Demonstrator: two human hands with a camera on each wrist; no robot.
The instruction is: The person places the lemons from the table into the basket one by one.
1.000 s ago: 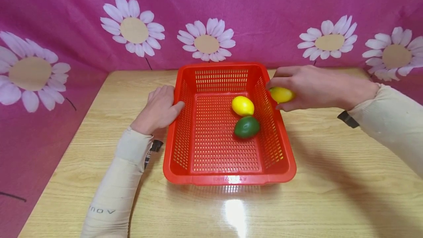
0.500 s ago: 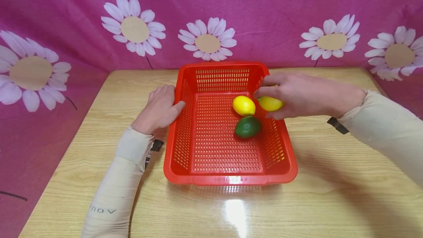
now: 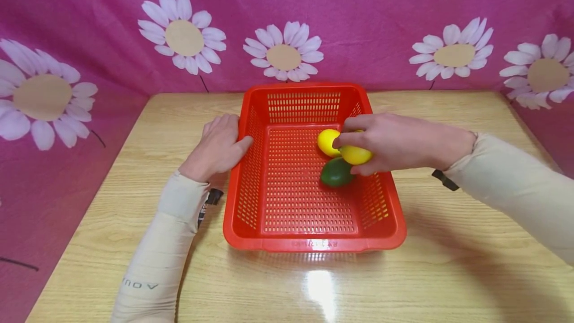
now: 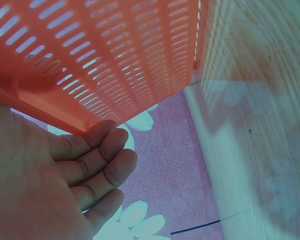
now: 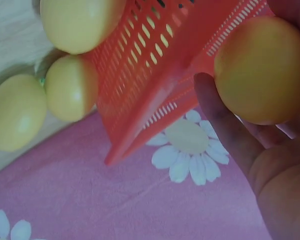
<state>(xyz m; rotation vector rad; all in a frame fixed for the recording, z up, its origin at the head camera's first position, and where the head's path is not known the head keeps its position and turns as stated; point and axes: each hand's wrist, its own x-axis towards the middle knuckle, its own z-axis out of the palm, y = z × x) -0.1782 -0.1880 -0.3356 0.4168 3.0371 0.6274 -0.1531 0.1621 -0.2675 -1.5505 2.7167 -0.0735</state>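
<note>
We see the pale wood-grain counter (image 3: 448, 273) before the magenta cloth backdrop with white daisies (image 3: 89, 24), and on it the red slotted plastic basket (image 3: 309, 236), which sits where it sat a second ago. What has changed is the right hand (image 3: 394, 142): a second ago it was outside the basket's right wall, half a second ago it was crossing the rim, and now it is over the basket's inner floor, its grip curled round the held yellow plastic lemon (image 3: 356, 154), thumb and fingers pinching it. That lemon now hangs just above and between the loose yellow lemon (image 3: 326, 141) and the dark green lime-shaped fruit (image 3: 334, 173) lying on the right half of the basket floor; whether it touches either we cannot tell. The left hand (image 3: 217, 146) has not moved: its fingers lie relaxed and nearly straight against the outside of the basket's left wall, holding nothing. The left wrist view gives us what the head view hides, the underside of those fingers (image 4: 97, 167) beside the slotted wall (image 4: 115, 55), with the counter edge and backdrop beyond. The right wrist view shows the lemon (image 5: 262, 70) from below, cradled against the palm, and, through and beside the red wall, three pale rounded fruit shapes, more than the head view shows; these are blurred.
</note>
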